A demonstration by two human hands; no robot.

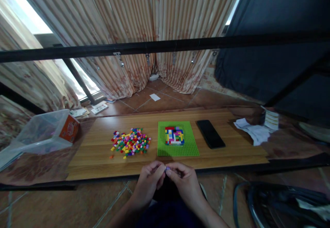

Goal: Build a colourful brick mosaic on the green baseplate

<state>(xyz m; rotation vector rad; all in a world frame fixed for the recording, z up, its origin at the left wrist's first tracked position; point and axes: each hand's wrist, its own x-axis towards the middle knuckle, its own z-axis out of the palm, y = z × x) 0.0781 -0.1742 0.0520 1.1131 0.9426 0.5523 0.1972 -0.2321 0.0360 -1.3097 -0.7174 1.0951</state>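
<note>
Purple and tiny, a brick (167, 169) sits pinched between the fingertips of the left hand (149, 183) and right hand (184, 181), held just off the near edge of the desk (98, 159). Beyond lie a green baseplate (189, 145) carrying a partly built mosaic (174, 136), a loose brick pile (131, 142) and a black phone (210, 133).
</note>
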